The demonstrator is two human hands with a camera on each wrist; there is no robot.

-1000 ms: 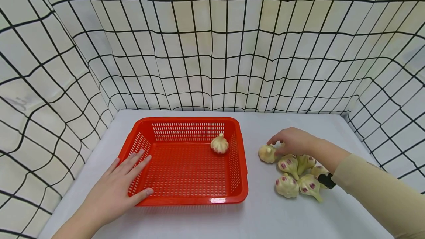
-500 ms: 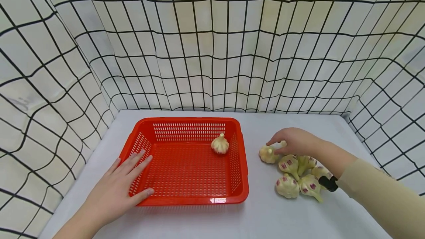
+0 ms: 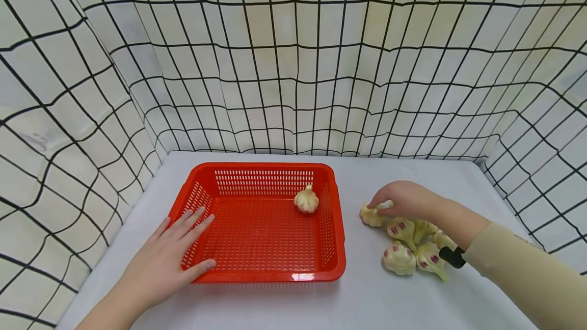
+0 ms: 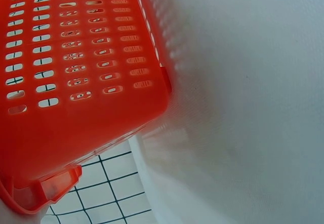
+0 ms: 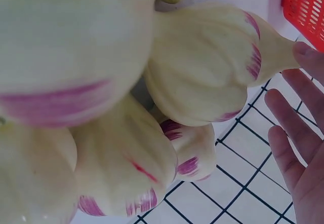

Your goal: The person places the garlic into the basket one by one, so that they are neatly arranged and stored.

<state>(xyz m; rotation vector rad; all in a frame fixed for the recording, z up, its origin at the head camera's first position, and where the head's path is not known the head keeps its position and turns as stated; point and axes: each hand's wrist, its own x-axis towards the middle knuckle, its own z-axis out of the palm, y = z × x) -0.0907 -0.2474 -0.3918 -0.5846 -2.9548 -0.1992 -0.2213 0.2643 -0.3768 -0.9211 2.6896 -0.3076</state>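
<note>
A red perforated basket (image 3: 263, 276) sits on the white table, one garlic bulb (image 3: 306, 200) standing inside near its right wall. Over the basket's left rim lies my left hand (image 3: 162, 258), fingers spread and straight, thumb across the front corner. In the left wrist view the basket's wall (image 4: 81, 117) fills the upper left. Right of the basket, my right hand (image 3: 408, 200) pinches a garlic bulb (image 3: 370, 216) between thumb and forefinger, which partly cover it. In the right wrist view, my right hand's fingers (image 5: 291, 125) extend beside a bulb's stem; large bulbs (image 5: 202, 67) hide much else.
Several purple-streaked garlic bulbs (image 3: 400, 258) lie clustered below and beside the right hand, partly under the forearm. A small black device (image 3: 452, 257) is at the right wrist. White cloth walls with black netting (image 3: 293, 80) enclose the table (image 3: 257, 307) at the back and sides.
The head view has shifted slightly, so everything sits a little further right. My right hand has come slightly lower over the bulb. The left hand keeps its place on the basket.
</note>
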